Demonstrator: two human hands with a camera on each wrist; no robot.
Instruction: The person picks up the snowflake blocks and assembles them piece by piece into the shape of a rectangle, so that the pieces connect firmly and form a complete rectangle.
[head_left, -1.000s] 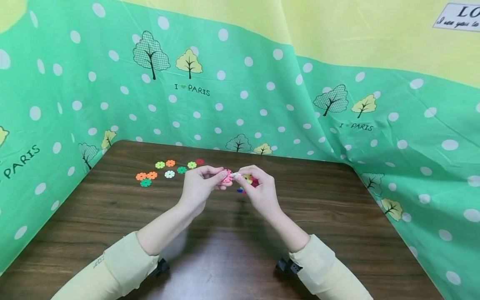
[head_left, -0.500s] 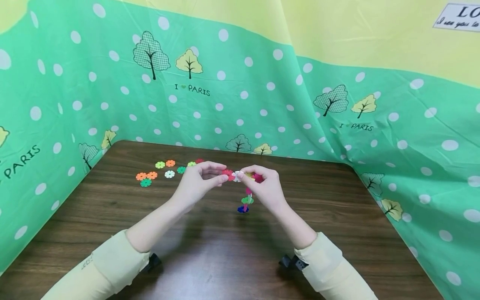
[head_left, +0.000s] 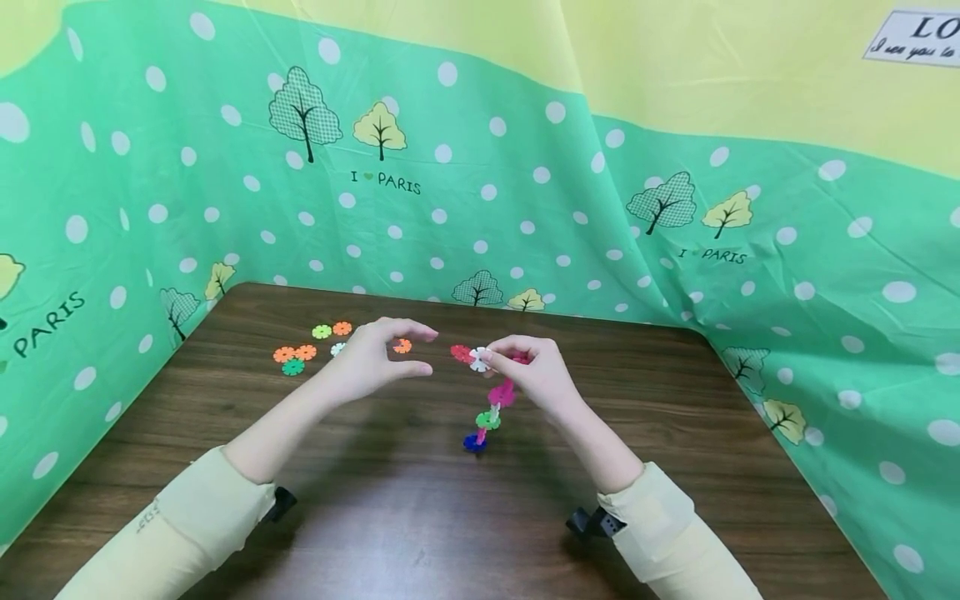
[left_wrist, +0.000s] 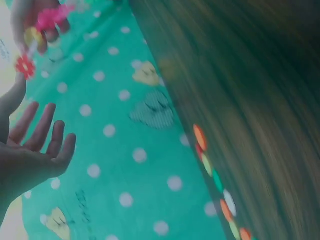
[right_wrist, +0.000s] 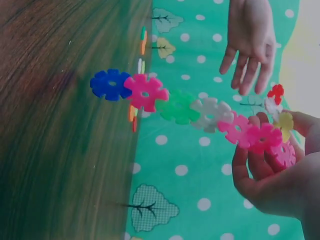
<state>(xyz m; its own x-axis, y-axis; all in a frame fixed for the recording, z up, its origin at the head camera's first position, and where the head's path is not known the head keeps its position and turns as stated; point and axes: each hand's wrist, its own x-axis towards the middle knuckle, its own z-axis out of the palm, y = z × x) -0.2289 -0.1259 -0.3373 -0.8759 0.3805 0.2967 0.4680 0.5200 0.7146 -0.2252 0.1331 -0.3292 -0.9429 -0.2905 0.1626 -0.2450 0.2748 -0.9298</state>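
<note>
A chain of flower-shaped interlocking plastic discs hangs from my right hand (head_left: 536,375), which pinches it near its upper end between thumb and fingers. At that end a red disc (head_left: 461,353) is joined to a white disc (head_left: 480,359). Below the hand run pink, white and green discs, down to a blue disc (head_left: 475,442) at the bottom. In the right wrist view, a yellow disc (right_wrist: 285,125) sits by the right fingertips. My left hand (head_left: 367,362) is apart from the chain, to the left of the red disc, thumb and fingers spread with nothing between them.
Loose discs lie on the brown wooden table (head_left: 420,517) at the back left, among them a green disc (head_left: 293,366), a lime disc (head_left: 321,332) and an orange disc (head_left: 402,346). The left hand hides some. A green dotted curtain (head_left: 480,217) stands behind the table.
My left hand has let go of the red disc and drawn back left, its fingers spreading. The right hand has shifted slightly right, and more of the hanging chain shows below it.
</note>
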